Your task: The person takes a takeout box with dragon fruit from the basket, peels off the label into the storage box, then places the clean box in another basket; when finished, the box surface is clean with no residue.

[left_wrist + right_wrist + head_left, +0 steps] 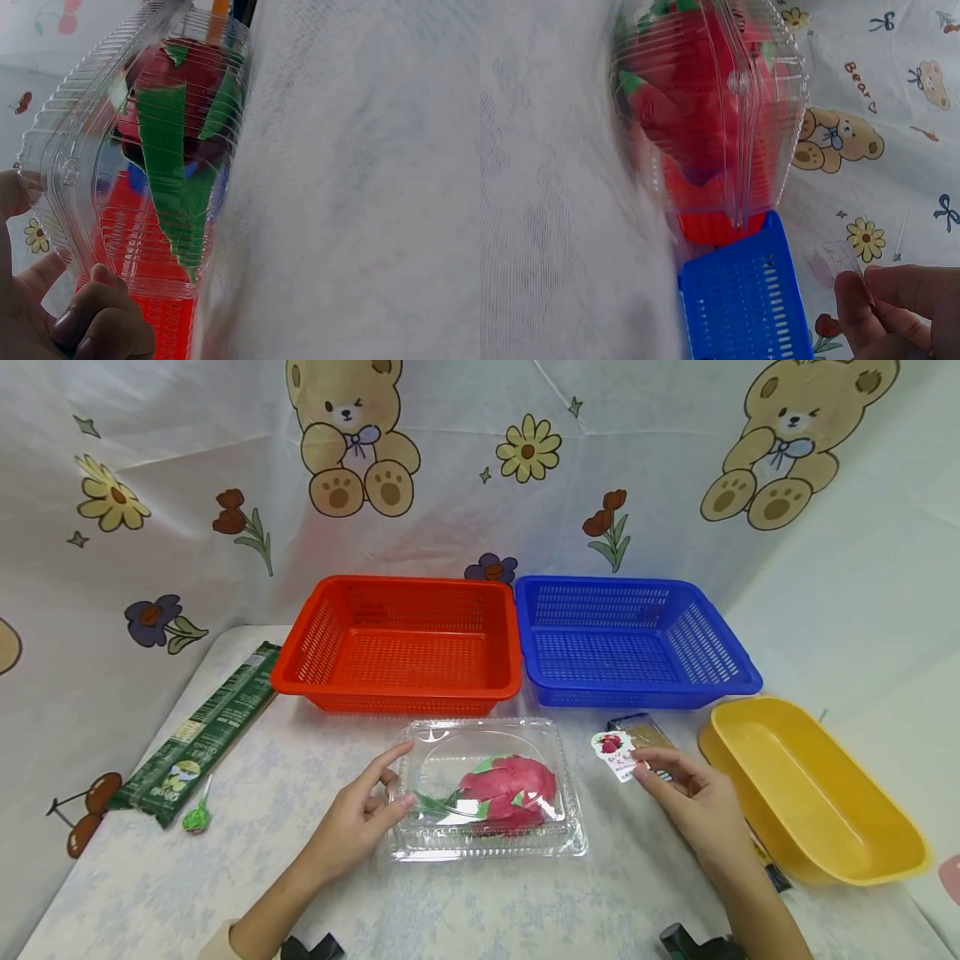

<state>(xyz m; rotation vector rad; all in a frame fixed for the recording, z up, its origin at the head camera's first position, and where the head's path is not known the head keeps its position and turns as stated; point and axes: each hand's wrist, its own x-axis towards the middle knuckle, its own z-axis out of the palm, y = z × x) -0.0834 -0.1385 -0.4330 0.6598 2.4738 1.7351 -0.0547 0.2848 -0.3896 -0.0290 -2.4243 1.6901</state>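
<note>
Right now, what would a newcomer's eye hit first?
The pink-and-green fruit in the clear container, mid-table. Then the red basket and blue basket side by side behind it, and the yellow bin far right. Last, the printed label pinched in the right hand.

backdrop [465,485]: white, printed bears [362,443], flowers [528,448] | tabletop [480,910]: pale, mottled bluish

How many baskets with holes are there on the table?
2: the red basket, behind the clear box, and the blue basket, to its right. None seems hidden.
</note>
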